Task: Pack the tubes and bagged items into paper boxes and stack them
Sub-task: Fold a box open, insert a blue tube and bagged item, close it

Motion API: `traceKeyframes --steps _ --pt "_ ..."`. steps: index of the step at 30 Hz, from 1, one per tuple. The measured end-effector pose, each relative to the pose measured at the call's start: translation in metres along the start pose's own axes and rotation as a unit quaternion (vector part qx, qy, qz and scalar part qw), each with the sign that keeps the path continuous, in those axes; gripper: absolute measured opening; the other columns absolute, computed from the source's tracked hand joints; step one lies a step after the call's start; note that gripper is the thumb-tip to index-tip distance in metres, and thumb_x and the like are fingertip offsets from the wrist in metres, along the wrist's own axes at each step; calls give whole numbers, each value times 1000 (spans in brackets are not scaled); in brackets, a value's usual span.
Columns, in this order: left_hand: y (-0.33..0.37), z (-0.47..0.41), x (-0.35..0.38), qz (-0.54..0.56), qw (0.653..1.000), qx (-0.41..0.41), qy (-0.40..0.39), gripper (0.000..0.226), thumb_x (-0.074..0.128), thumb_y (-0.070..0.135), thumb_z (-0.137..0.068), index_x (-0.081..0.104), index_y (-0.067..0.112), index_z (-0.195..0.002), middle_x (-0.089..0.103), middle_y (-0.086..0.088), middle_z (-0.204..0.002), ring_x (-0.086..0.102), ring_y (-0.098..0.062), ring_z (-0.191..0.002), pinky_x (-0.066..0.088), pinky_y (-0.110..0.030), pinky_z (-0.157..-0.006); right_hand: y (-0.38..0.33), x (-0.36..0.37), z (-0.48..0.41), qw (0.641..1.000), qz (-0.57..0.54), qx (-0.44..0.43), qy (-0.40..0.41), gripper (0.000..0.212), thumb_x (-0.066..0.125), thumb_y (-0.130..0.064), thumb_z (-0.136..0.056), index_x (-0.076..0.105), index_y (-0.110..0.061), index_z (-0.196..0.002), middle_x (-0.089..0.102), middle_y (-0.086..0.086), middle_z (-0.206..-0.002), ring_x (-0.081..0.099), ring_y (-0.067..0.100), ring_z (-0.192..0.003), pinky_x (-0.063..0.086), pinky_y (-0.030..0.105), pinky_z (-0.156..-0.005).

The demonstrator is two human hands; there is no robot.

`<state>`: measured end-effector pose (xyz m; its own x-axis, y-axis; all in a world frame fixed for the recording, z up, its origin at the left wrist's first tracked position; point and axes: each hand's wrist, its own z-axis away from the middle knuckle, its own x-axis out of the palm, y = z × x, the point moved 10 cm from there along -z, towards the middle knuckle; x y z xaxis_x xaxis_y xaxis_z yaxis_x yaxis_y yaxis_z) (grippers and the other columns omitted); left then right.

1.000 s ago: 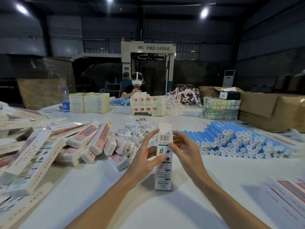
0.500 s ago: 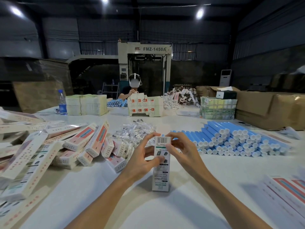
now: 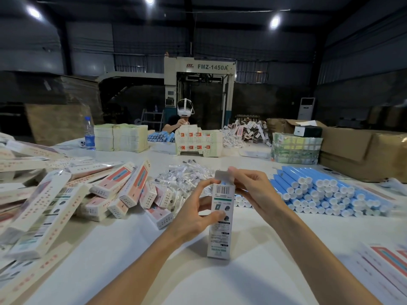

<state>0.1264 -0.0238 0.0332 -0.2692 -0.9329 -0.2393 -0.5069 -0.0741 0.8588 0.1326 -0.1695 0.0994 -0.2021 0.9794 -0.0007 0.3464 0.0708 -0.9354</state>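
Upright paper box (image 3: 220,219) between hands — left hand (image 3: 193,214) gripping its side, right hand (image 3: 253,192) pinching its top flap

1. Machine (image 3: 199,67), far beyond the grip, straight ahead: "FMZ-1450A" in dark capitals on the pale header panel. A small red logo stands left of it, lettering illegible.
2. Paper box (image 3: 220,230), gripped by the left hand (image 3: 193,216) and right hand (image 3: 253,190): barcode (image 3: 222,189) between the two sets of fingertips, digits too small to read. Blocks of small print run below the grip to the box foot, illegible.
3. Heaped boxes (image 3: 123,183), left of the grip: rows of red characters along the edges, unreadable.
4. Water bottle (image 3: 89,134), far left beyond the grip: blue label, unreadable.
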Motion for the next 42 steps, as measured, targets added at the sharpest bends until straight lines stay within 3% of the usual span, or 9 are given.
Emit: traceKeyframes --steps 6,13,17,24,27,31,33,37,42 --pt "-1 0 -1 8 1000 1 8 71 81 24 -94 42 66 -138 78 4 -124 72 -15 -120 61 -26 -92 6 -4 7 1000 22 -3 2 18 78 -17 -92 83 -10 -108 80 13 -106 76 25 -105 60 31 -90" --pt "4 1 6 -19 1000 9 -19 80 81 26 -95 32 44 -156 76 -1 -125 72 -21 -121 60 -51 -100 6 -13 5 998 36 -26 45 15 76 -17 -95 82 -11 -107 81 10 -100 77 23 -97 59 25 -80" --pt "3 1 7 -19 1000 11 -20 82 82 29 -93 30 44 -155 77 0 -125 72 -20 -121 60 -52 -100 11 -12 4 1000 23 -5 17 19 76 -18 -94 82 -8 -109 80 14 -104 76 27 -103 61 35 -92" --pt "6 2 8 7 1000 7 -19 83 82 25 -94 24 47 -148 80 -2 -118 75 -20 -114 61 -23 -86 15 -10 8 1000 -17 4 -21 20 73 -17 -96 82 -6 -110 78 19 -111 73 28 -109 59 32 -93" --pt "6 2 9 8 1000 5 -18 81 80 21 -95 24 47 -147 79 -3 -119 75 -19 -115 61 -26 -87 16 -10 8 999 -27 3 -18 21 72 -17 -97 81 -5 -111 78 19 -112 73 28 -109 58 29 -89" --pt "8 2 8 3 1000 12 -13 81 79 18 -96 26 47 -149 79 -1 -119 74 -18 -117 61 -30 -92 13 -10 5 999 37 -7 2 16 75 -20 -95 84 -15 -107 80 12 -106 75 25 -106 59 38 -95" --pt "7 2 7 7 1000 13 -12 81 80 19 -96 26 48 -150 80 -1 -118 73 -18 -117 59 -34 -95 9 -9 4 998 66 -15 -3 14 76 -20 -95 84 -18 -105 81 9 -103 76 23 -103 61 33 -89" --pt "7 2 8 9 1000 15 -20 85 82 25 -94 27 51 -154 80 0 -119 74 -19 -117 62 -28 -92 -1 -8 5 992 119 -21 -26 13 74 -20 -97 85 -21 -105 82 6 -100 77 21 -100 61 34 -85" --pt "6 0 7 10 1000 13 -19 84 85 32 -92 31 46 -155 79 -2 -122 73 -21 -120 58 -48 -101 -7 -5 2 985 163 -11 -50 15 73 -23 -98 84 -20 -107 82 3 -99 76 19 -102 57 40 -95"
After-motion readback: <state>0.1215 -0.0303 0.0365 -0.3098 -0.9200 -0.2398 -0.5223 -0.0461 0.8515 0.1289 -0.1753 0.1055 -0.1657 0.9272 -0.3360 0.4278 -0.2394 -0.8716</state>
